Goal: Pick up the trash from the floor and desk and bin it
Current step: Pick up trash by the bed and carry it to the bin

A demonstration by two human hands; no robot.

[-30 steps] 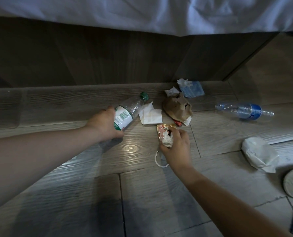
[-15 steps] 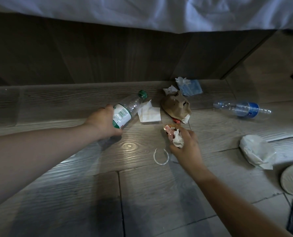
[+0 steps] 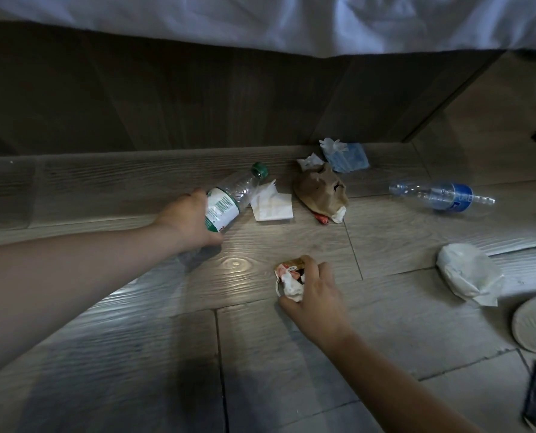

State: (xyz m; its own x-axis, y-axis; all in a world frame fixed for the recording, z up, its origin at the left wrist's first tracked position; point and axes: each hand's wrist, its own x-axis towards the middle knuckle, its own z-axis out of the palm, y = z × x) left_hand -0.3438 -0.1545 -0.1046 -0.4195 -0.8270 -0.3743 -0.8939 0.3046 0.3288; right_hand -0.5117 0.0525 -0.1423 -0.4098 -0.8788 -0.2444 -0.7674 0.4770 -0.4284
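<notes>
Two hands hold trash: the left hand (image 3: 191,220) grips the clear green-capped plastic bottle (image 3: 234,198) at left. The right hand (image 3: 315,292), clenched round a crumpled orange wrapper (image 3: 288,266) and white tissue (image 3: 291,286), has dropped onto the thin clear plastic ring (image 3: 277,286), probably collecting it next.

Plank floor (image 3: 135,354): napkin (image 3: 273,204), blue-label bottle (image 3: 445,195), perhaps a paper bag (image 3: 321,193)
</notes>
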